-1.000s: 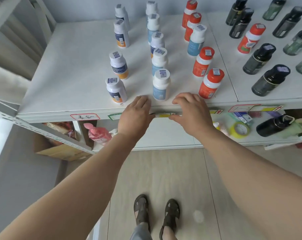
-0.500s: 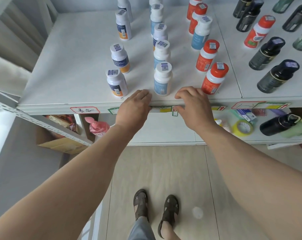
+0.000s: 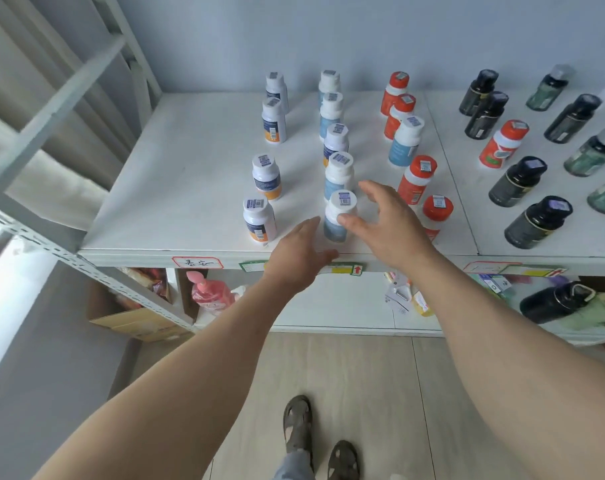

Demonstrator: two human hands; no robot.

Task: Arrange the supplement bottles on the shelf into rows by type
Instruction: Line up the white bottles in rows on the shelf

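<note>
White shelf (image 3: pixel 190 188) fills the middle of the frame, carrying supplement bottles in loose rows. Navy-and-orange-labelled bottles (image 3: pixel 265 176) stand in a line at centre left, blue-labelled bottles (image 3: pixel 339 174) run up the centre, and orange bottles with red caps (image 3: pixel 417 180) stand to their right, with one blue-labelled bottle (image 3: pixel 405 140) among them. Dark bottles (image 3: pixel 517 181) sit at the right of the frame. Both hands flank the nearest blue-labelled bottle (image 3: pixel 339 216) at the shelf's front edge. The left hand (image 3: pixel 299 254) lies with straight fingers just left of it, holding nothing. The right hand (image 3: pixel 389 223) is spread wide, thumb at the bottle's side; whether it touches cannot be told.
</note>
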